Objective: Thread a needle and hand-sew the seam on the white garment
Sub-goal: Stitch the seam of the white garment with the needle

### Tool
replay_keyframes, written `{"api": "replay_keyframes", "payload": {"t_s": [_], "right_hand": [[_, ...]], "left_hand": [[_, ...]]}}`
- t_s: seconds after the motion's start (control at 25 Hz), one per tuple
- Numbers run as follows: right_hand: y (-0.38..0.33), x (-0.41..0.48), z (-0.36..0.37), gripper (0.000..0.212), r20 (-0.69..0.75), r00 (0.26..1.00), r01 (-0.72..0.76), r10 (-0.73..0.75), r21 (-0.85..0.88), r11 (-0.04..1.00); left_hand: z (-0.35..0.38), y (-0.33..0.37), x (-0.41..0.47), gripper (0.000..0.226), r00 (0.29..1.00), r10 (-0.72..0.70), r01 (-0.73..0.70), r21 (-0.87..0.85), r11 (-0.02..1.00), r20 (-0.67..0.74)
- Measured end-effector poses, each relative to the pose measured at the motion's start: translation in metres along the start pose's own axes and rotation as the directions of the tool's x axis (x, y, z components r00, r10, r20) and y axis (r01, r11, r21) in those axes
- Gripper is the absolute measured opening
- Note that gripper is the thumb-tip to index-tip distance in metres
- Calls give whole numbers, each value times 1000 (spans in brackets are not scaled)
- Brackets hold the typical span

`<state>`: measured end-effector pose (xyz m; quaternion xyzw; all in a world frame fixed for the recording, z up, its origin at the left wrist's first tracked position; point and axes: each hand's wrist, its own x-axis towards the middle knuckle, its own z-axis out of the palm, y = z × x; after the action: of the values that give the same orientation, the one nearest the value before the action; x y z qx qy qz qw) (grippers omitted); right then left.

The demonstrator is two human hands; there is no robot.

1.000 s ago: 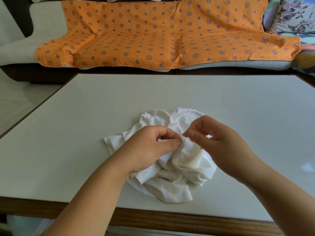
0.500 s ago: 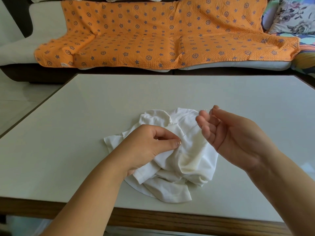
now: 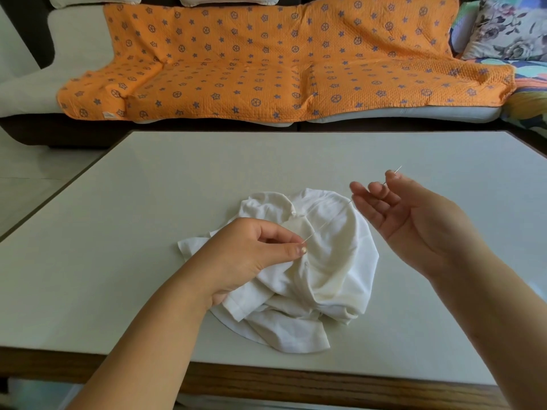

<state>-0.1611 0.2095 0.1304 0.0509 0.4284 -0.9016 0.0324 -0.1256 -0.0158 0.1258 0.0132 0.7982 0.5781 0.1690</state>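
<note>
While my left hand (image 3: 251, 255) pinches the white garment (image 3: 334, 276) at the middle of the surface (image 3: 118, 232) and my right hand (image 3: 414, 220), at two o'clock from it, pinches the needle (image 3: 398, 169), I judge this stitch's thread (image 3: 325, 219) needs pulling snug before the next stitch.

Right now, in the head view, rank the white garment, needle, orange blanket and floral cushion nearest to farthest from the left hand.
1. white garment: gripped by the left hand.
2. needle: to the right, in the right hand.
3. orange blanket: on the sofa beyond.
4. floral cushion: far back right.
</note>
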Motion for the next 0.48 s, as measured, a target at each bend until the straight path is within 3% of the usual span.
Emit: {"api": "replay_keyframes", "payload": {"t_s": [0.08, 0.16, 0.32, 0.4, 0.48], "right_hand": [[4, 2, -1, 16, -28, 994, 100, -107, -192, 976], [8, 3, -3, 12, -54, 967, 202, -249, -434, 878], [21, 6, -9, 14, 59, 908, 271, -414, -838, 474], [25, 7, -13, 10, 105, 909, 237, -403, -925, 295], [27, 10, -18, 8, 116, 922, 200, -369, -959, 200]], "left_hand": [[0, 1, -1, 13, 1000, -10, 10, -4, 1000, 15], [-1, 2, -1, 11, 999, -20, 20, -4, 1000, 31], [-4, 4, -4, 7, 998, -25, 27, -40, 999, 62], [-6, 6, -6, 7, 996, -23, 28, -66, 997, 82], [-7, 7, -7, 7, 995, -15, 25, -99, 995, 94]]}}
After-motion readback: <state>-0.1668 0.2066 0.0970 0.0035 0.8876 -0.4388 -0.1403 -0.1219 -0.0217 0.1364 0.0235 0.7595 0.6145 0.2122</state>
